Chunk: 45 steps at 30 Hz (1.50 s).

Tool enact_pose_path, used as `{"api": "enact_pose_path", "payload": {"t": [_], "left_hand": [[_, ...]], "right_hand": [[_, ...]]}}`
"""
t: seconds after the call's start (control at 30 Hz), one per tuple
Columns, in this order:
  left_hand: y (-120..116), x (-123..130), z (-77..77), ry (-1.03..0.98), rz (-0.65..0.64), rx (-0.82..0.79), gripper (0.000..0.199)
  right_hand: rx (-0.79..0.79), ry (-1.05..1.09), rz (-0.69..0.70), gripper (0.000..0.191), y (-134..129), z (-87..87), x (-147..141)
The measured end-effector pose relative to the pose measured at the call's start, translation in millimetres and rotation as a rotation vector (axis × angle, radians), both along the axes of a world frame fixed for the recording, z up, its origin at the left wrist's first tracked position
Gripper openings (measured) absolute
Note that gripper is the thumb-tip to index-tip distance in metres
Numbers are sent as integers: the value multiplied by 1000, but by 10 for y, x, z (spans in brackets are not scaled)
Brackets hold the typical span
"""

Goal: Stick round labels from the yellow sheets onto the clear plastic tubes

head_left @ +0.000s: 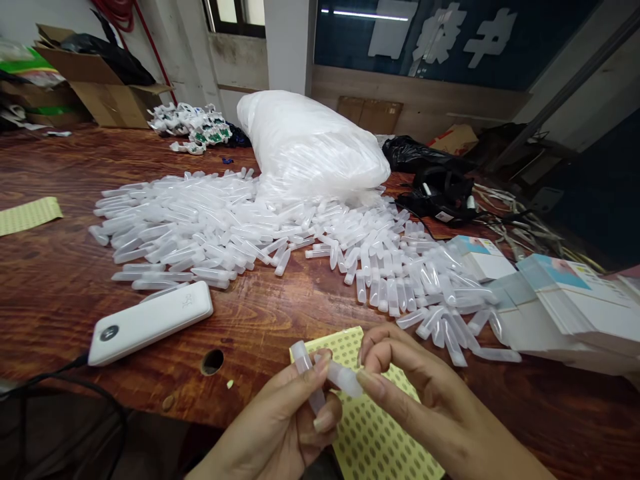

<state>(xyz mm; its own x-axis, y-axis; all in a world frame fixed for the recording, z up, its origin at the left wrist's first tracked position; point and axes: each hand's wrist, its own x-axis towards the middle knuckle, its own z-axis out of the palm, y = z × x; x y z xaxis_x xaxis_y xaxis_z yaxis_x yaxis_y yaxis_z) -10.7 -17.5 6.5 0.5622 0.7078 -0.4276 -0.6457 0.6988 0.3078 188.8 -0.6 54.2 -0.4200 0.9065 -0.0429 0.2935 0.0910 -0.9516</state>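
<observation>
Two translucent white plastic tubes are in my left hand [305, 407]. One plastic tube [301, 357] runs lengthwise behind the thumb, and a second plastic tube [345, 379] points right from between thumb and fingers. My right hand [410, 380] is closed in a pinch, its thumb tip at the right end of the second tube. Whatever lies between its thumb and index finger, if anything, is too small to make out. Below both hands is a yellow sticker sheet [385, 433] with rows of small oval labels, partly covered by the hands.
A wide pile of plastic tubes [200, 220] spreads over the wooden table [260, 307], with a big white plastic bag [310, 140] behind it. A white power bank [150, 323] with a cable lies left, near a table hole [212, 362]. Stacked printed cards [575, 300] stand right.
</observation>
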Motion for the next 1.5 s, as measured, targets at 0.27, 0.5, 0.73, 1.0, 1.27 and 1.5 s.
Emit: {"api": "enact_pose_path", "payload": {"t": [0.27,0.5,0.73,1.0,1.27,1.5], "left_hand": [[-31,34,32,25,20,-38,26],[-31,44,88,12,33,-80,26],[-37,34,80,-17,54,-109,26],[-50,50,62,7,44,-106,29],[-67,28,81,25,41,-114,31],[-64,36,64,42,52,-106,33]], "right_hand": [[199,-92,-13,15,-59,12,3],[499,-195,-91,9,-96,0,-30],[558,-214,-93,10,-100,0,-6],[657,-285,-90,14,-139,27,42],[947,-355,-161,26,-205,-146,53],[984,-466,-133,39,-231,-86,33]]}}
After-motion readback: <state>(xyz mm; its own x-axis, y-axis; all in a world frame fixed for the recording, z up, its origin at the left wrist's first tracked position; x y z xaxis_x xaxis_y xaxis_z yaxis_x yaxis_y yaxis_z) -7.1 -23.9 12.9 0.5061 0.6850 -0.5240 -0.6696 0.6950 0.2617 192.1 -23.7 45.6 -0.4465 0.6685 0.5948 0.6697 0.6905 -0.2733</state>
